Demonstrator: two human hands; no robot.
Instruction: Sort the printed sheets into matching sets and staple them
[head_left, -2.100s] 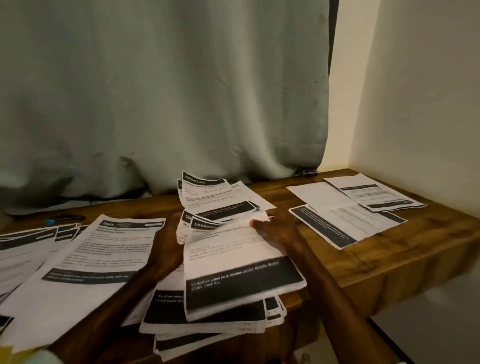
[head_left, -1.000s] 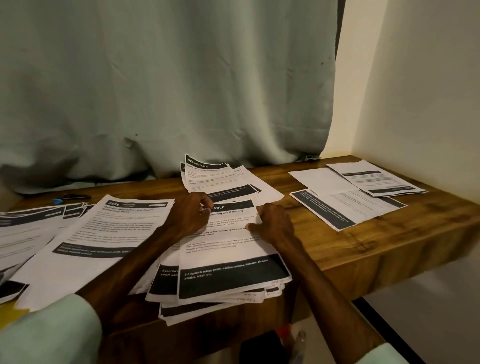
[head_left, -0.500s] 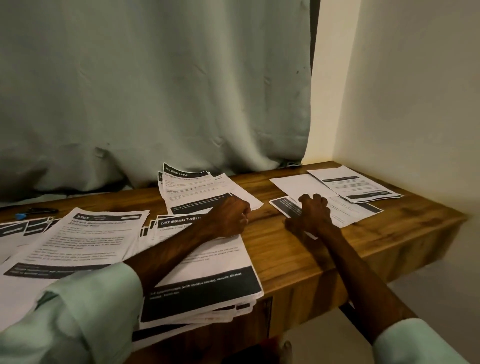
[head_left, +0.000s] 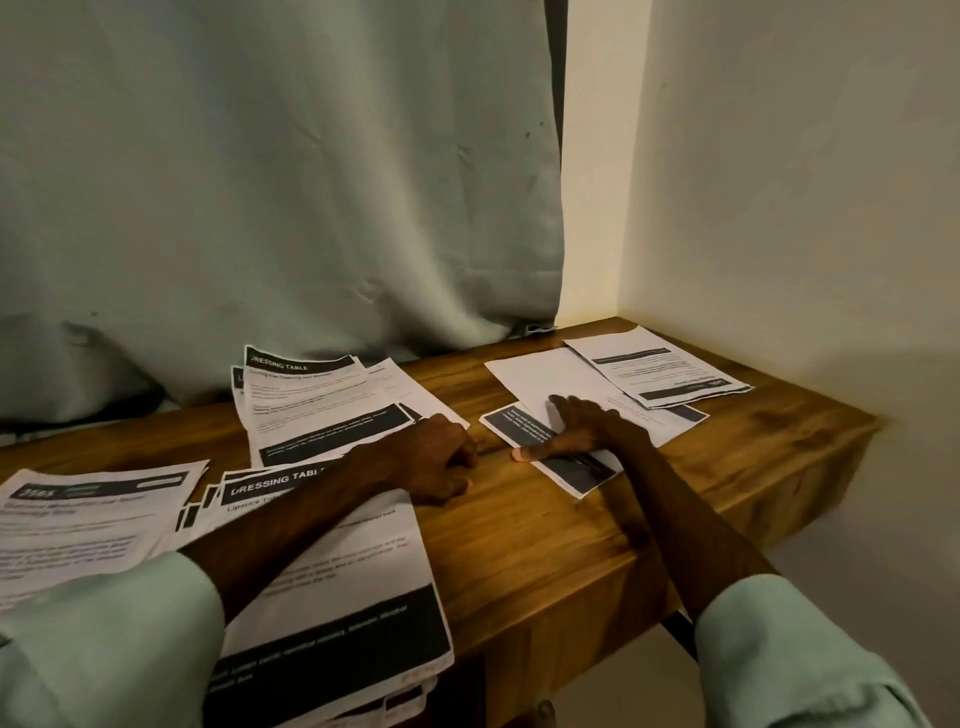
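Wooden desk (head_left: 545, 530), sheet (head_left: 511, 428) beneath right grip (head_left: 587, 431)

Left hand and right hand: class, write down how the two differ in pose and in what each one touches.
The left hand has its fingers curled under; the right hand lies flat with fingers spread. The left hand rests on the bare wooden desk beside the near stack; the right hand presses on the overlapping sheets further right. Neither visibly holds anything, and both arms wear pale green sleeves.
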